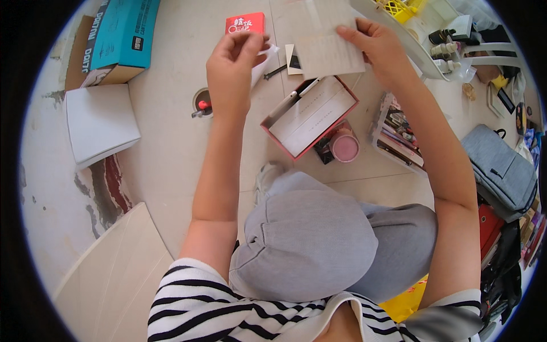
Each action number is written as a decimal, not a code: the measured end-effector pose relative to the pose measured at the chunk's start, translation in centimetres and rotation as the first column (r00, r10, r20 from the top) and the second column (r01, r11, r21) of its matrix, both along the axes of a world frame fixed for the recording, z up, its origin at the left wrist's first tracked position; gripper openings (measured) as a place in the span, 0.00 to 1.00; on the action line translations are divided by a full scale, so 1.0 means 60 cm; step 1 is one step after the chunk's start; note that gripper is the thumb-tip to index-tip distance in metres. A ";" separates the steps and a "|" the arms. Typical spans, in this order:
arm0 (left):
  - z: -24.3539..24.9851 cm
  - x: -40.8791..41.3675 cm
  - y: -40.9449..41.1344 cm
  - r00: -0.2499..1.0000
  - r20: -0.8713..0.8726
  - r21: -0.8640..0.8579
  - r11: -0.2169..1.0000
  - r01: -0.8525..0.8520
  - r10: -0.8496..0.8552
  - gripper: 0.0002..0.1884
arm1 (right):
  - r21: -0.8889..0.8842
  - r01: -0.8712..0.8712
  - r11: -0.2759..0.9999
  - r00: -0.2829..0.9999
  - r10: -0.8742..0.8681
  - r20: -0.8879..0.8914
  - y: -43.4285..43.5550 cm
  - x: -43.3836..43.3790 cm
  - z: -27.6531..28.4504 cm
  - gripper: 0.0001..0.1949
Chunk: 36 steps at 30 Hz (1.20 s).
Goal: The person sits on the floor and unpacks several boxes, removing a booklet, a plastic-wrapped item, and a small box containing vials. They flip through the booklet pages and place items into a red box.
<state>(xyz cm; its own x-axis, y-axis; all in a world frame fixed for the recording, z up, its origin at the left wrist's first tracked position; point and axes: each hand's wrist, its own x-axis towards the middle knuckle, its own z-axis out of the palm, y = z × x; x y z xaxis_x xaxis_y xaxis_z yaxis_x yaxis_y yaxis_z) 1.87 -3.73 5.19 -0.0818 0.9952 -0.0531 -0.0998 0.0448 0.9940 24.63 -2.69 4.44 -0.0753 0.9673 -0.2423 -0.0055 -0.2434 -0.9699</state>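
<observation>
My right hand (380,49) grips a flat, pale rectangular pad or sheet (327,40) by its right edge, thumb on top. Motion blurs the sheet, and its upper end runs out of the picture. Raised at the left is my left hand (235,64), fingers bent; whether anything is between the fingertips I cannot tell. Behind that hand lie a red box (252,21) with printing and a piece of white plastic (265,64). Below the sheet stands a red-rimmed box (314,117) containing white packages and white pen-like items. A pink round-topped container (344,146) is beside it.
A clear plastic bin of pens (399,132) stands right of the box. Teal (124,34) and white (102,124) cartons line the left wall. A floor hole (203,102) holds a red-tipped item. A grey bag (500,166) and a white tub (410,47) are at right.
</observation>
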 end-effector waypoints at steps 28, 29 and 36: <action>-0.132 0.044 -0.077 0.415 -0.902 0.126 0.842 0.524 -0.123 0.08 | -0.362 -0.022 0.932 0.710 0.269 0.650 -0.294 0.379 -0.044 0.10; -0.131 0.047 -0.078 0.421 -0.899 0.126 0.848 0.515 -0.123 0.08 | -0.387 -0.098 0.917 0.672 0.347 0.654 -0.291 0.379 -0.059 0.10; -0.129 0.038 -0.079 0.410 -0.905 0.121 0.854 0.506 -0.115 0.09 | -0.411 -0.208 0.888 0.694 0.430 0.578 -0.281 0.331 -0.045 0.08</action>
